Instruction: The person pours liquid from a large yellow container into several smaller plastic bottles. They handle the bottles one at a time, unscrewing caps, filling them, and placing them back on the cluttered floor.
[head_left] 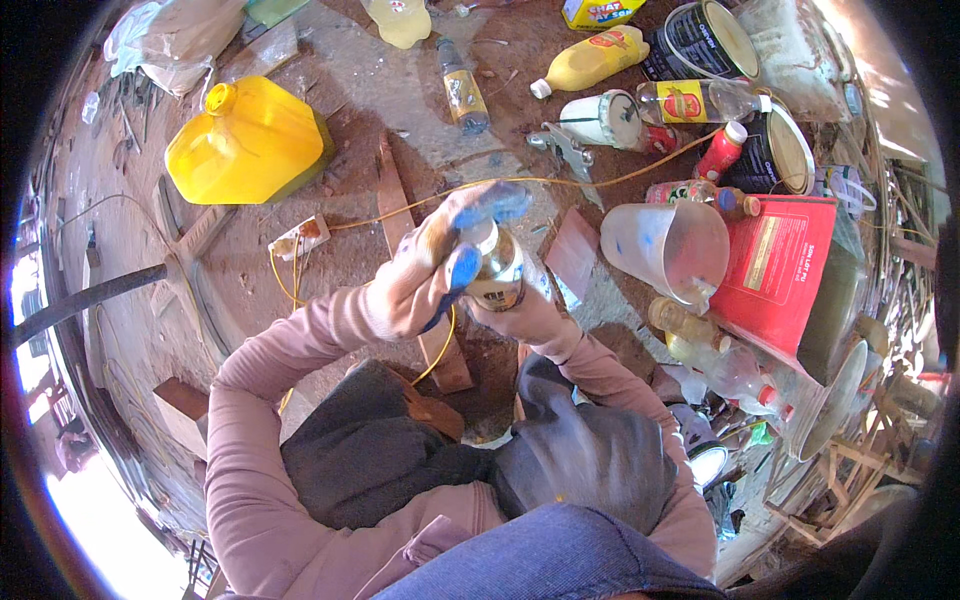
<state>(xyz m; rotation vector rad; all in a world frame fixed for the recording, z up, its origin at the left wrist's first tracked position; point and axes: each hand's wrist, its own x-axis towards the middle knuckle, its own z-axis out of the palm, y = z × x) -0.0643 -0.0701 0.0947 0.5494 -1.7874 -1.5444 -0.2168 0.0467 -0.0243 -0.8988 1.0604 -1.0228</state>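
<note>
Above my lap I hold a small bottle [500, 290] with a pale top and a label with a dark band. My right hand [520, 318] is wrapped round its lower part from the right. From the left, my left hand [425, 262] is curled about the bottle's top, thumb on one side and fingers on the other. Blue paint-like stains cover the thumb and fingertips of this hand. What is inside the bottle cannot be seen.
Left stands a yellow jug [245, 140], near a power strip [298, 238] with a yellow cord. Right are a translucent tub [665, 250], a red-labelled can [775, 270] and black buckets [700, 45]. Several bottles lie beyond, including a yellow one [595, 60]. Wooden boards [395, 190] lie ahead.
</note>
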